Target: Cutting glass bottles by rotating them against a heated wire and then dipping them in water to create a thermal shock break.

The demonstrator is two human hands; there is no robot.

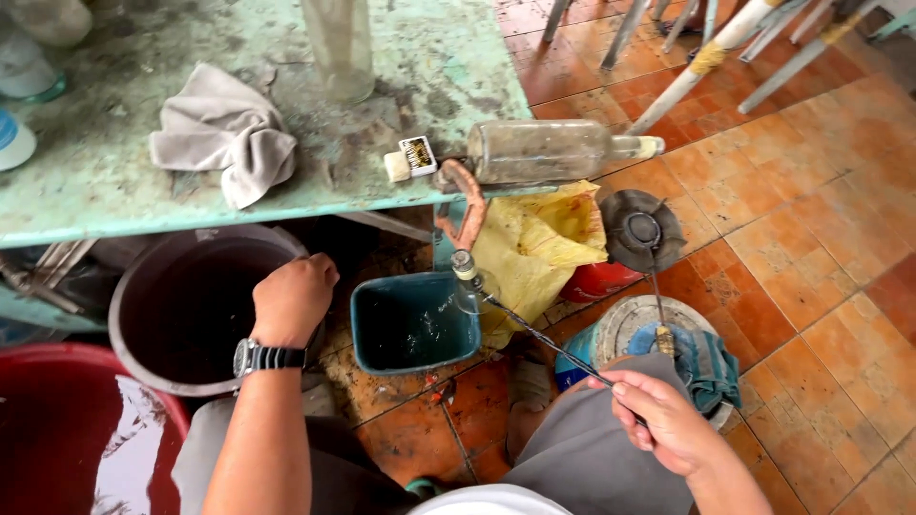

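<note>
My left hand (291,300), with a watch on its wrist, is closed over the right rim of a dark round bucket (153,286) under the table. My right hand (663,420) pinches the end of a thin metal rod (544,339). The rod slants up to the left, and its tip carries a small clear glass piece (471,284). That tip hangs over the far right corner of a teal square tub (415,329) holding dark liquid on the floor between my knees.
A worn green table (95,191) carries a grey rag (224,133), a glass bottle on its side (544,151) and a tall glass (339,48). A red tub of water (76,429) stands at the left. A yellow sack (534,243), a burner (641,229) and a cloth-topped drum (625,329) stand at the right on tile.
</note>
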